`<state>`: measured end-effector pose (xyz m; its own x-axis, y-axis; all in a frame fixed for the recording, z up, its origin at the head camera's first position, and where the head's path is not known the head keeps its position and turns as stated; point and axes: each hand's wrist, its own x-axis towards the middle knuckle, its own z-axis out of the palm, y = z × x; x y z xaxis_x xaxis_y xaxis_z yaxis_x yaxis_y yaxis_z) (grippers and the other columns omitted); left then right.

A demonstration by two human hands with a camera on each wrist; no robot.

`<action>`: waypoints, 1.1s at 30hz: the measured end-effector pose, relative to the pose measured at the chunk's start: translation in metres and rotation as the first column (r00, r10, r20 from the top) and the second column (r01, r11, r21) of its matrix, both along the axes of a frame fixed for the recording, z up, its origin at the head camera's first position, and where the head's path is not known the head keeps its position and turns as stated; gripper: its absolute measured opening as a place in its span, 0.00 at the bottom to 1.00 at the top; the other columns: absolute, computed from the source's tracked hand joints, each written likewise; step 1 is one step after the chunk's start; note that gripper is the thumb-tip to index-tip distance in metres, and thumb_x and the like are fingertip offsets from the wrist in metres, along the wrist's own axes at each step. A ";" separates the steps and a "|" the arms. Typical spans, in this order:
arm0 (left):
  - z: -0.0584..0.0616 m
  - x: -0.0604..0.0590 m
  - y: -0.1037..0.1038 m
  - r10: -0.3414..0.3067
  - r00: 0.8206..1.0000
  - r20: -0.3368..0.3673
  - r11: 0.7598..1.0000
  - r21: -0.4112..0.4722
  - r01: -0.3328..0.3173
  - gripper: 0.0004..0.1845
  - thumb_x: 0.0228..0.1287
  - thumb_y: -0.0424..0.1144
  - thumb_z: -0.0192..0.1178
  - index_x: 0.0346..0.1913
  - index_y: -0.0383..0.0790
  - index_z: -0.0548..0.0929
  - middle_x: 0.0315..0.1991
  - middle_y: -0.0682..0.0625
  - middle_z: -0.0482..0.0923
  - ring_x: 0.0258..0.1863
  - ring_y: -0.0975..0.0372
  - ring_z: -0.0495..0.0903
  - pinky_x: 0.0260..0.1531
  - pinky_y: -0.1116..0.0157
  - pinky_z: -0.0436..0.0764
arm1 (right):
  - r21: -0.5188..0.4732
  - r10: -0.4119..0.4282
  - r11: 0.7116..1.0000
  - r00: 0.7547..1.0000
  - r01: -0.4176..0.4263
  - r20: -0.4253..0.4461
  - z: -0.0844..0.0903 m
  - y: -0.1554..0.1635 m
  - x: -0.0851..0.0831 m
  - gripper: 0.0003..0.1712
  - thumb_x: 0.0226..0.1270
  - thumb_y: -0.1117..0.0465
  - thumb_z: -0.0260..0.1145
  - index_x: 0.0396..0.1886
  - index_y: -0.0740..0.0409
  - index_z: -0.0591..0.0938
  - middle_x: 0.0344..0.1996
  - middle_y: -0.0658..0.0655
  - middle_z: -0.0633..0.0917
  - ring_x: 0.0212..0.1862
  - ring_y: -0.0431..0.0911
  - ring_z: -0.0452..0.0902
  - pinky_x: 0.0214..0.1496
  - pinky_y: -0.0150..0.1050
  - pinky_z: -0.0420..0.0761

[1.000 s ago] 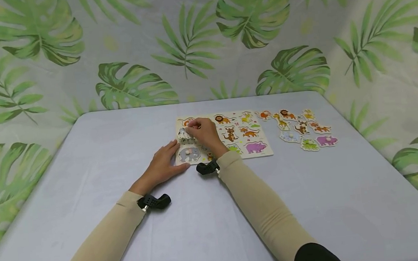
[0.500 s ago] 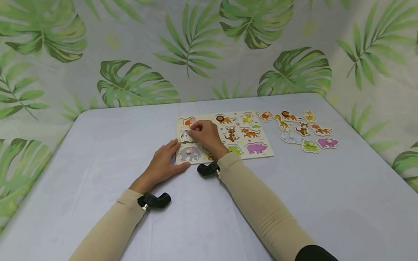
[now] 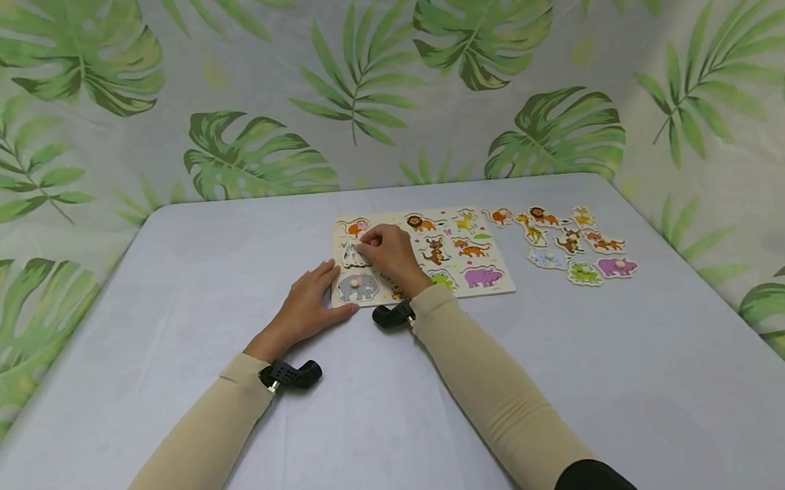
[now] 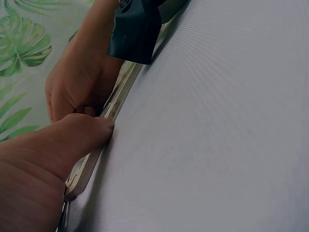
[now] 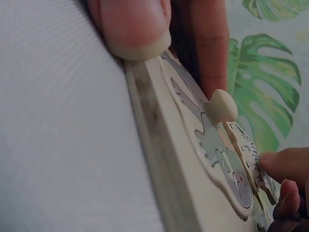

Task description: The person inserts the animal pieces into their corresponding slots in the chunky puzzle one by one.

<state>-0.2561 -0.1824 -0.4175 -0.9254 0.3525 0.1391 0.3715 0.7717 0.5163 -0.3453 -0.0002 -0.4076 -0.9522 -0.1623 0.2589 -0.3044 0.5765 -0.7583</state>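
The zebra piece [image 3: 352,257] is on the left part of the puzzle board [image 3: 460,293], just past the gray elephant piece [image 3: 367,287], and the right hand [image 3: 395,260] pinches it; I can't tell if it is all the way in. The left hand [image 3: 309,304] is spread at the board's near left corner, with its thumb on the near edge. To the right, more animal pieces [image 3: 617,267] lie on the white counter [image 3: 582,368].
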 end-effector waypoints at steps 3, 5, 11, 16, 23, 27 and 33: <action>0.000 0.001 0.000 0.001 1.000 0.004 1.000 0.000 -0.001 0.45 0.60 0.54 0.64 0.71 0.30 0.61 0.74 0.39 0.54 0.73 0.47 0.51 0.71 0.47 0.50 | 0.014 0.007 1.000 1.000 -0.007 -0.006 -0.001 0.000 -0.001 0.08 0.62 0.59 0.69 0.36 0.59 0.86 0.29 0.54 0.83 0.32 0.44 0.76 0.37 0.36 0.76; 0.000 0.001 0.000 0.001 1.000 0.002 1.000 -0.004 -0.001 0.45 0.60 0.54 0.64 0.71 0.30 0.61 0.74 0.39 0.54 0.73 0.46 0.51 0.71 0.46 0.50 | 0.023 0.009 1.000 1.000 -0.009 -0.012 -0.001 0.001 -0.001 0.07 0.63 0.59 0.69 0.36 0.59 0.86 0.28 0.54 0.83 0.31 0.44 0.75 0.37 0.36 0.76; 0.003 0.001 0.001 0.008 1.000 0.008 1.000 -0.008 -0.008 0.46 0.59 0.55 0.64 0.72 0.30 0.61 0.74 0.39 0.54 0.73 0.44 0.51 0.71 0.45 0.51 | 0.041 0.014 0.999 1.000 -0.013 -0.021 -0.001 0.002 -0.003 0.07 0.63 0.59 0.69 0.35 0.59 0.86 0.29 0.53 0.82 0.32 0.44 0.76 0.37 0.36 0.76; 0.003 -0.001 0.002 0.011 1.000 0.014 1.000 -0.012 -0.011 0.46 0.60 0.56 0.64 0.72 0.31 0.60 0.74 0.39 0.53 0.73 0.43 0.51 0.70 0.45 0.51 | 0.055 0.017 0.998 0.999 -0.015 -0.029 0.000 0.002 -0.003 0.07 0.64 0.60 0.68 0.35 0.59 0.86 0.30 0.54 0.83 0.32 0.44 0.77 0.38 0.36 0.77; 0.003 -0.001 0.002 0.015 1.000 0.019 1.000 -0.012 -0.015 0.46 0.59 0.55 0.65 0.72 0.30 0.60 0.74 0.39 0.53 0.73 0.44 0.51 0.71 0.46 0.50 | 0.058 0.030 0.998 0.999 -0.029 -0.019 -0.002 0.002 -0.005 0.07 0.64 0.60 0.68 0.36 0.59 0.86 0.30 0.54 0.83 0.32 0.44 0.77 0.37 0.35 0.77; 0.003 -0.001 0.002 0.018 1.000 0.020 1.000 -0.018 -0.017 0.46 0.59 0.55 0.65 0.72 0.30 0.60 0.74 0.39 0.53 0.73 0.45 0.50 0.71 0.47 0.49 | 0.068 0.028 0.997 1.000 -0.027 -0.011 -0.003 0.001 -0.005 0.07 0.63 0.59 0.68 0.35 0.59 0.85 0.30 0.53 0.83 0.32 0.43 0.76 0.36 0.35 0.77; 0.002 -0.001 0.002 0.020 1.000 0.021 1.000 -0.017 -0.020 0.46 0.59 0.56 0.64 0.72 0.31 0.60 0.74 0.39 0.53 0.73 0.46 0.50 0.72 0.48 0.49 | 0.079 0.021 0.997 1.000 -0.021 -0.002 -0.002 0.000 -0.003 0.07 0.64 0.60 0.69 0.34 0.59 0.85 0.29 0.54 0.82 0.32 0.44 0.75 0.37 0.35 0.76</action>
<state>-0.2568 -0.1808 -0.4152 -0.9350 0.3359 0.1138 0.3451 0.7877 0.5104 -0.3479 0.0002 -0.4092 -0.9476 -0.2025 0.2472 -0.3194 0.6283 -0.7094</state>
